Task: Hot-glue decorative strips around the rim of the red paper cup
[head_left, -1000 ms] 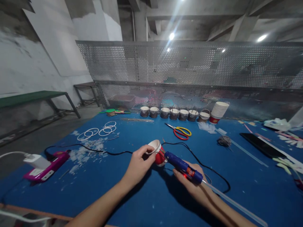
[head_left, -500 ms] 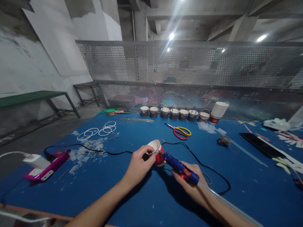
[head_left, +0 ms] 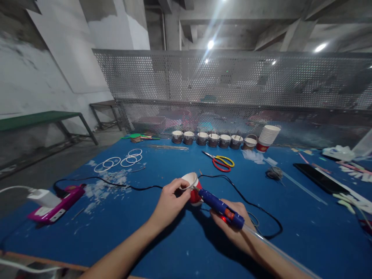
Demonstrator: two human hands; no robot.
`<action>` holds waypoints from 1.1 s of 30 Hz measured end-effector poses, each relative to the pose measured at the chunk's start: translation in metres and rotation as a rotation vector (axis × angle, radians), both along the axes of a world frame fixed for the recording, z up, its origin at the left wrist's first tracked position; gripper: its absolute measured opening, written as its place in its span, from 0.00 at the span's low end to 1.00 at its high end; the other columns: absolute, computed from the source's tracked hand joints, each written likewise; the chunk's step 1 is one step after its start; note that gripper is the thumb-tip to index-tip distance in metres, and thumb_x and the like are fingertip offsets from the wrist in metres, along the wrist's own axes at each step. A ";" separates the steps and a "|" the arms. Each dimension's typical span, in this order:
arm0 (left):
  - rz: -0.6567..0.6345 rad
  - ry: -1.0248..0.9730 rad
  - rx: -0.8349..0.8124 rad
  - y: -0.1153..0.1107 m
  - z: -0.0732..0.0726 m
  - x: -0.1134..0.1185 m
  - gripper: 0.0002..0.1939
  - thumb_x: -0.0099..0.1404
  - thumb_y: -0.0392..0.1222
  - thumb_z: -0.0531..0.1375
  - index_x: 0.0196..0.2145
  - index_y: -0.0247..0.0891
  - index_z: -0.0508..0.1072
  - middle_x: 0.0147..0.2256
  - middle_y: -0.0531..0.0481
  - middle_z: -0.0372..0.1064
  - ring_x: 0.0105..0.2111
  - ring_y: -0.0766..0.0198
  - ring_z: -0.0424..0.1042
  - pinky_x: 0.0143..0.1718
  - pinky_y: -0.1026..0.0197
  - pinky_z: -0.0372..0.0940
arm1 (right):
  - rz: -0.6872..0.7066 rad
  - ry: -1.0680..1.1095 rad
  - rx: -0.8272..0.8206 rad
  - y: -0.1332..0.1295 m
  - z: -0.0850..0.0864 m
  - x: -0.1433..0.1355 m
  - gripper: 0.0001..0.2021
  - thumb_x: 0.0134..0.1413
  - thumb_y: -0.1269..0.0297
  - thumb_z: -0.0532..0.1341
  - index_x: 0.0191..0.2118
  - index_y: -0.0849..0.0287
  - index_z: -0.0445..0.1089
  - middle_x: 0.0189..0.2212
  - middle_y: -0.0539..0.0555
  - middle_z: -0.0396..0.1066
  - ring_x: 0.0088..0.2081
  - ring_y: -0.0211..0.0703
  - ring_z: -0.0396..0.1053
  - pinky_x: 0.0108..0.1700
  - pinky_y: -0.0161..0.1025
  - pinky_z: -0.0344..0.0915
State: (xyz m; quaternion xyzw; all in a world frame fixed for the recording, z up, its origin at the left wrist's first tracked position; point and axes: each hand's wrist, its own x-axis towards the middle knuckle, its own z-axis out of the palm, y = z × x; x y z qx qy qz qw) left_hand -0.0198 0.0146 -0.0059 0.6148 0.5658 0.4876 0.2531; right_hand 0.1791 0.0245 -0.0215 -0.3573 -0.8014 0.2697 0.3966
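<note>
My left hand (head_left: 174, 195) is closed on the rim of a red and white paper cup (head_left: 196, 197), which tilts with its mouth toward me and to the left. Wrapped round a blue hot glue gun (head_left: 217, 204) is my right hand (head_left: 232, 221). The gun's nozzle meets the cup just below the rim, close to my left fingertips. A long clear glue stick (head_left: 276, 248) runs out of the back of the gun, and a red light glows by my right fingers. Part of the cup is hidden behind my left hand and the gun.
Scissors (head_left: 219, 162) lie beyond the cup. Several wrapped cups (head_left: 213, 140) line the back edge beside a paper cup stack (head_left: 267, 137). White rings (head_left: 132, 158), scraps and a magenta power strip (head_left: 56, 207) are left; grey yarn (head_left: 274, 173) and a phone (head_left: 319, 178) right. A black cord (head_left: 241, 193) crosses the table.
The glue gun has shifted very slightly left and down at the cup's rim. Both hands keep their hold, and the cup stays nearly in place.
</note>
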 end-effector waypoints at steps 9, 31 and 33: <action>-0.072 -0.130 -0.056 0.000 0.009 0.000 0.08 0.55 0.42 0.57 0.23 0.36 0.70 0.23 0.54 0.66 0.25 0.67 0.62 0.29 0.65 0.59 | -0.049 0.123 -0.103 0.010 -0.001 0.002 0.15 0.52 0.59 0.57 0.19 0.56 0.57 0.14 0.44 0.54 0.17 0.33 0.50 0.19 0.32 0.51; -0.062 -0.193 -0.095 0.004 0.007 -0.006 0.07 0.52 0.43 0.57 0.22 0.37 0.68 0.20 0.56 0.61 0.23 0.67 0.58 0.26 0.65 0.55 | -0.122 0.197 -0.435 0.009 -0.001 0.007 0.18 0.48 0.52 0.62 0.19 0.55 0.56 0.11 0.43 0.51 0.15 0.33 0.51 0.17 0.33 0.50; -0.045 -0.179 -0.098 0.004 0.008 -0.005 0.08 0.53 0.43 0.57 0.22 0.37 0.67 0.20 0.56 0.60 0.22 0.68 0.58 0.25 0.65 0.55 | -0.140 0.249 -0.401 0.008 0.001 0.007 0.19 0.49 0.51 0.61 0.18 0.55 0.56 0.11 0.44 0.52 0.15 0.34 0.52 0.17 0.33 0.51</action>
